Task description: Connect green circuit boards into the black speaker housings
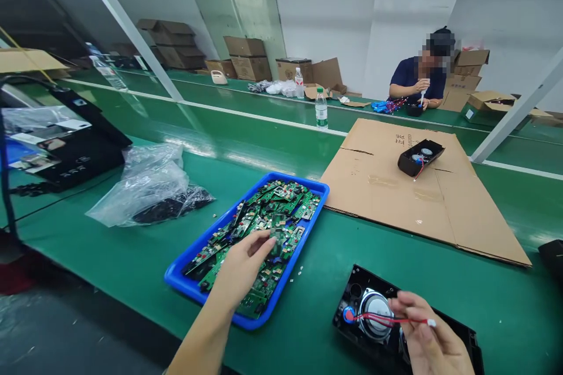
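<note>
Over a blue tray (170, 276) heaped with green circuit boards (259, 299), my left hand (247, 263) pinches one small green board (277, 237) between thumb and fingertips. My right hand (424, 328) is closed on the red and black wires (387, 320) of a black speaker housing (356, 337), their white connector (431, 323) sticking out past the fingers. The housing lies open side up on the green table, with a round silver speaker (375, 312) and a blue round part (349, 314) inside. My right hand partly covers a second speaker.
Behind the housing, a flat cardboard sheet (387, 193) carries another black speaker housing (421, 158). Plastic bags (145, 184) lie left of the tray. A bottle (321, 110) stands at the back. Across the bench, a person (417, 82) works near cardboard boxes (468, 70).
</note>
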`<state>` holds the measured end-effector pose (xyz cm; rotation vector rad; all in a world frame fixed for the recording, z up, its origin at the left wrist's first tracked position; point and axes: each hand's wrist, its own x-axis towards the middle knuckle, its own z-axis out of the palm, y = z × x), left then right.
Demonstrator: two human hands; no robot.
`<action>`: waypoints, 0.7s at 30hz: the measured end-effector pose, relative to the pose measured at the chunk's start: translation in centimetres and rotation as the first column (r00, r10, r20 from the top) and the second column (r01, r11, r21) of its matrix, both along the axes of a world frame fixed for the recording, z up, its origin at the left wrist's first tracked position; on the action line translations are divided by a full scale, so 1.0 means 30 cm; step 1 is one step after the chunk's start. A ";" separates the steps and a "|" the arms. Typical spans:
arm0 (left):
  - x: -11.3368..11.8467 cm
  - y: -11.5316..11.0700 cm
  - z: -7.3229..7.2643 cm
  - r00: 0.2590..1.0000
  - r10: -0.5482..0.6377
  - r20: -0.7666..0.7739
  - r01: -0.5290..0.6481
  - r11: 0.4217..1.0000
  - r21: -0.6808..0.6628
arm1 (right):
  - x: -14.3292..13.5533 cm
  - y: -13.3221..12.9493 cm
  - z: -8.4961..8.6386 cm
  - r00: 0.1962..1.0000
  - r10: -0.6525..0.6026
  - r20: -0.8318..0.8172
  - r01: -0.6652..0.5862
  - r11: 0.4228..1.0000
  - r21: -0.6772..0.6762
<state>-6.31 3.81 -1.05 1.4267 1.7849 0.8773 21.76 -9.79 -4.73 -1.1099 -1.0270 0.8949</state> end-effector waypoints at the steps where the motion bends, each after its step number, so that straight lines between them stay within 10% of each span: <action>1: 0.026 -0.025 0.007 0.996 -0.015 0.085 0.016 1.000 -0.007 | 0.002 0.008 0.000 0.998 0.043 -0.055 -0.043 0.999 -0.008; 4: 0.119 -0.105 0.020 0.898 -0.083 0.432 0.135 0.987 -0.090 | -0.015 0.023 0.018 0.992 0.094 -0.088 -0.101 0.992 -0.074; 8: 0.222 -0.188 0.026 0.492 -0.021 0.870 0.379 0.905 -0.193 | -0.062 0.022 0.077 0.957 0.034 0.288 -0.014 0.998 -0.069; 10: 0.248 -0.215 0.025 0.412 -0.039 0.910 0.456 0.874 -0.169 | -0.077 0.018 0.101 0.889 -0.019 0.457 0.024 1.000 -0.005; 21: 0.256 -0.244 0.023 0.709 -0.345 0.614 0.516 0.848 -0.119 | -0.096 0.037 0.144 0.652 -0.207 0.729 -0.061 0.945 0.323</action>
